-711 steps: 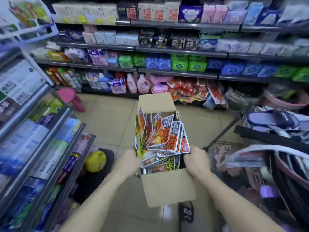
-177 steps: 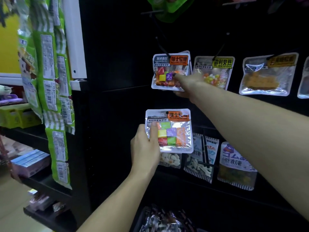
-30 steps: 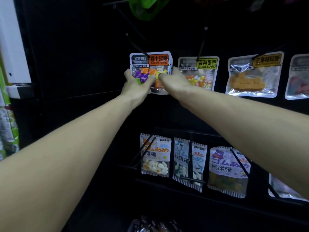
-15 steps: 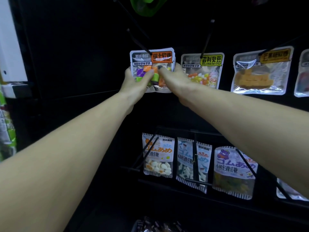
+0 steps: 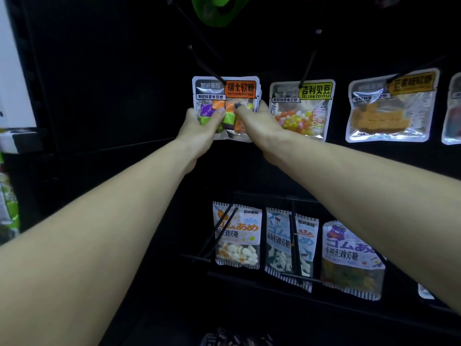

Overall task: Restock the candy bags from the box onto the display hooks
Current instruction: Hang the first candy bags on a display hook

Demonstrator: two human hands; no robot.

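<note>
A clear candy bag with an orange label (image 5: 225, 89) and coloured cubes inside hangs on a black display hook (image 5: 207, 63) of the dark pegboard. Other bags of the same kind sit just behind it. My left hand (image 5: 199, 128) grips its lower left corner, thumb across the front. My right hand (image 5: 257, 123) pinches the lower right part, fingers behind. The box is out of view.
To the right hang a jelly-bean bag (image 5: 303, 109) and an amber-candy bag (image 5: 389, 108), each on its own hook. A lower row holds gummy bags (image 5: 237, 236), (image 5: 290, 245), (image 5: 351, 260) behind protruding hooks. A green pack (image 5: 217, 8) hangs above. A white post (image 5: 15, 71) stands left.
Both hands stay on the orange-label bag at the hook. The head view has shifted slightly, and the bag hangs a little squarer than a second ago.
</note>
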